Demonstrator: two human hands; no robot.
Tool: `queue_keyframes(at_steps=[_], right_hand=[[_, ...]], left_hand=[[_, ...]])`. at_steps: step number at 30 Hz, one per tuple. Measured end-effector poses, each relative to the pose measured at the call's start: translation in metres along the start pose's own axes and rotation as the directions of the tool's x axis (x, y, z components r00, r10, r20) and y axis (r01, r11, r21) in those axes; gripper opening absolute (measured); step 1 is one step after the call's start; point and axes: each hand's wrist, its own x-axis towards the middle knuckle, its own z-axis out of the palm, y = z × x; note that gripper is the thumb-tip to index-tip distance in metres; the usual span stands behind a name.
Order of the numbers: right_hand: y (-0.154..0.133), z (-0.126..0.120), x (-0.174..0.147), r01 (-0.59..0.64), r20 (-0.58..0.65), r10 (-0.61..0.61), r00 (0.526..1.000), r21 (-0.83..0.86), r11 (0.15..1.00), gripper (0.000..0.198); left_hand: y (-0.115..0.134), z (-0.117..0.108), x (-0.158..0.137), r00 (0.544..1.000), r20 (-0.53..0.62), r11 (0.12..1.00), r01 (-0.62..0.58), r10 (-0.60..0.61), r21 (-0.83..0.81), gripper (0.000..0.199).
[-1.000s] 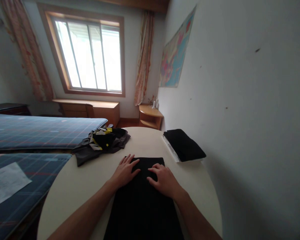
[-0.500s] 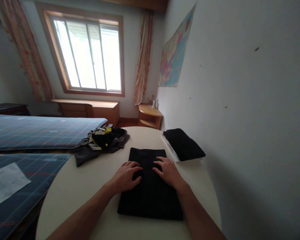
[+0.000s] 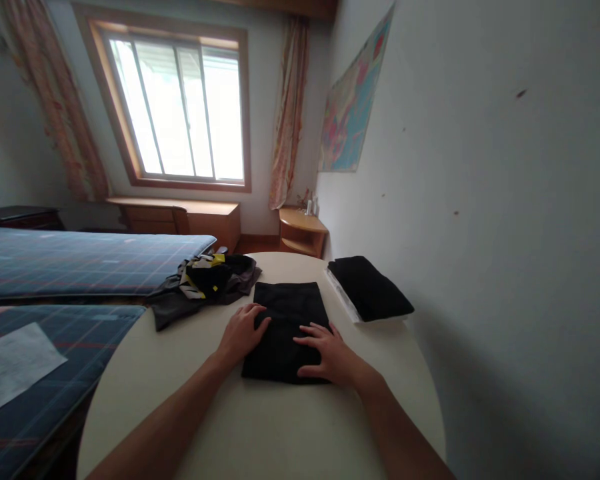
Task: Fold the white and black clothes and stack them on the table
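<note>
A flat black folded cloth (image 3: 287, 327), seemingly a garment, lies on the round cream table (image 3: 220, 427). My left hand (image 3: 243, 330) rests along its left edge, open, with the fingers reaching onto the fabric. On the lower right part of the cloth lies my right hand (image 3: 327, 350), its fingers spread and covering that front corner. Neither hand grips anything. To the right, a second folded black cloth (image 3: 370, 288) sits on a clear or white plastic wrapper (image 3: 344, 298). A crumpled heap of grey, black and yellow clothing (image 3: 205, 283) hangs partly over the table's left edge.
Blue plaid mattresses (image 3: 95, 263) stand left of the table, one with a sheet of paper (image 3: 17, 367) on it. A white wall (image 3: 505, 300) runs close along the right. Behind are a wooden corner shelf (image 3: 303, 220) and a low desk (image 3: 213, 210) under the window.
The folded black cloth has slid away from me and its near edge lies farther forward. My right hand has moved down to its near right corner; my left hand has shifted slightly left and forward.
</note>
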Motion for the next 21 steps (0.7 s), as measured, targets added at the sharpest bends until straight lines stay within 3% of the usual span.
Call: queue_keyframes(at_steps=[3, 7, 13, 17, 21], right_hand=[[0.012, 0.002, 0.005, -0.098, -0.066, 0.093, 0.993, -0.086, 0.991, 0.072], [0.02, 0.003, 0.008, -0.201, -0.173, 0.17, 0.97, -0.184, 0.962, 0.058], [0.023, 0.006, 0.007, -0.253, -0.169, 0.224, 0.96, -0.18, 0.95, 0.055], [0.027, 0.008, 0.008, -0.287, -0.205, 0.249, 0.947, -0.182, 0.941, 0.052], [0.036, 0.003, 0.008, -0.337, -0.346, 0.263, 0.901, -0.173, 0.926, 0.048]], left_hand=[[0.005, -0.013, -0.004, 1.0, -0.023, 0.999, 0.01, -0.011, -0.038, 0.028], [0.021, -0.028, -0.015, 0.993, 0.095, 0.991, -0.062, 0.073, -0.115, 0.03], [0.025, -0.016, -0.024, 0.943, 0.271, 0.977, -0.159, 0.192, -0.141, 0.045], [0.014, -0.005, -0.018, 0.956, 0.243, 0.983, -0.141, 0.167, -0.121, 0.05], [0.008, -0.015, -0.013, 0.988, 0.144, 0.994, -0.04, 0.055, -0.105, 0.043]])
